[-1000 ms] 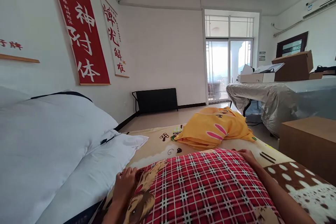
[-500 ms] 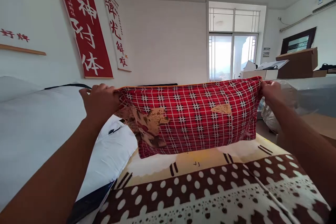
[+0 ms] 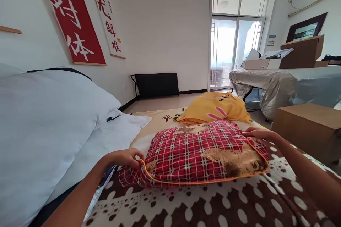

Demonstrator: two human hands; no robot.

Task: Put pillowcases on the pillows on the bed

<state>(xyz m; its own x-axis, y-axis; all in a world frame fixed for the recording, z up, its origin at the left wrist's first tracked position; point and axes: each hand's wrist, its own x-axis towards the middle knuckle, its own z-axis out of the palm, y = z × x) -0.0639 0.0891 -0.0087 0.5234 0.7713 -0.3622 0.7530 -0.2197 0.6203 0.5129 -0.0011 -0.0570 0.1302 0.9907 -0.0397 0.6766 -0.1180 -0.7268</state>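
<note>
A red plaid pillow [image 3: 183, 152] with brown bear pictures and orange piping lies on the bed, its piped edge towards me. My left hand [image 3: 125, 158] is closed at its near left corner, fingers curled on the cloth beside the piping. At the far right edge, my right hand [image 3: 259, 133] grips the pillow with its fingertips on top; its thumb is hidden. Beneath the pillow is a brown-and-cream dotted blanket [image 3: 213, 205]. Just behind it, a yellow pillow [image 3: 210, 106] with pink rabbit-ear shapes rests on the bed.
Large white pillows [image 3: 53, 113] are piled along the left side. A cardboard box [image 3: 306, 124] stands right of the bed, in front of a plastic-covered table [image 3: 277, 78] bearing more boxes. A folded black panel [image 3: 157, 84] leans at the far wall.
Both hands have lowered the red plaid pillow from a raised, hanging position onto the bed, piped edge now nearest me. The yellow pillow behind has come into sight. The view has tilted down.
</note>
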